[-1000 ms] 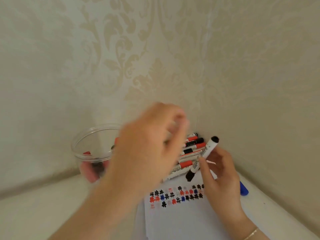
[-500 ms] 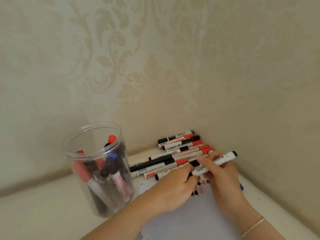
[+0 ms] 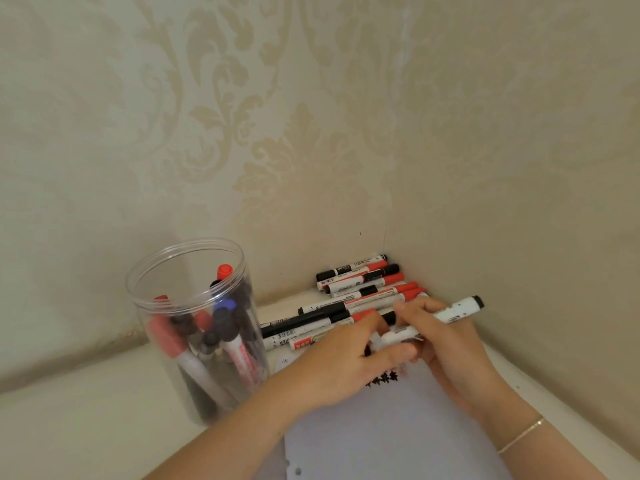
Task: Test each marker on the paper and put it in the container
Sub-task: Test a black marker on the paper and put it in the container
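**Q:** So which step is shown, and where is each thing?

**A:** Capping, most likely. The right hand (image 3: 446, 344) grips the white marker (image 3: 457, 310) by its barrel, black end raised toward the wall. The left hand (image 3: 349, 358) curls its fingers round the marker's lower end, over the paper (image 3: 391, 434) with its test marks (image 3: 384, 377). Whether a cap is pinched there cannot be told.

**Q:** How is it done well?

**A:** Line the cap up with the barrel's axis and press until it seats, keeping the tip off the sheet. Then carry the marker left to the clear container (image 3: 197, 327), standing apart on the table (image 3: 69, 427), and drop it in end first. Untested markers (image 3: 360, 296) lie by the wall; avoid nudging them.
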`<action>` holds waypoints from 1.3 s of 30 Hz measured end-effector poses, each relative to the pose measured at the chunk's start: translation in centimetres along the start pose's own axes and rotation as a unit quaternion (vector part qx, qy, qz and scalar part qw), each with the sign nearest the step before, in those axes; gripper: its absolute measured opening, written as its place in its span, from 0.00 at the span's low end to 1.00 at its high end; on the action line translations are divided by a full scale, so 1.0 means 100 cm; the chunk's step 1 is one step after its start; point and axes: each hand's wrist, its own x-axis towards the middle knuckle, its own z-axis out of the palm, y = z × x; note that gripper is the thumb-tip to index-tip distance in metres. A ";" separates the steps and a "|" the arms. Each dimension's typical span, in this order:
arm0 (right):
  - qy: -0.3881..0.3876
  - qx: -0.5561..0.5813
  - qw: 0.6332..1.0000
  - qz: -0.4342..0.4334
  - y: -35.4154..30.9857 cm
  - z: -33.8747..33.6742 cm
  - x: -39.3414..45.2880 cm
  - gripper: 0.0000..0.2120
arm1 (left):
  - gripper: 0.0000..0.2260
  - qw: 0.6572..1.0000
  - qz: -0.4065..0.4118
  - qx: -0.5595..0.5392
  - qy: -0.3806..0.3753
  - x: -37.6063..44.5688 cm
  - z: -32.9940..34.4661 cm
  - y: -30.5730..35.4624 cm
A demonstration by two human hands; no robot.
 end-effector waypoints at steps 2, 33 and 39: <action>0.073 0.043 0.996 -0.023 0.001 -0.007 0.002 0.12 | 0.27 0.996 -0.042 0.074 0.007 -0.001 -0.006 -0.001; 0.171 -0.308 0.935 0.028 0.031 -0.019 0.011 0.16 | 0.36 0.975 -0.036 0.189 -0.108 -0.004 0.003 -0.015; 0.161 -0.343 0.926 0.003 0.034 -0.016 0.010 0.16 | 0.36 0.976 -0.034 0.185 -0.112 -0.004 0.003 -0.017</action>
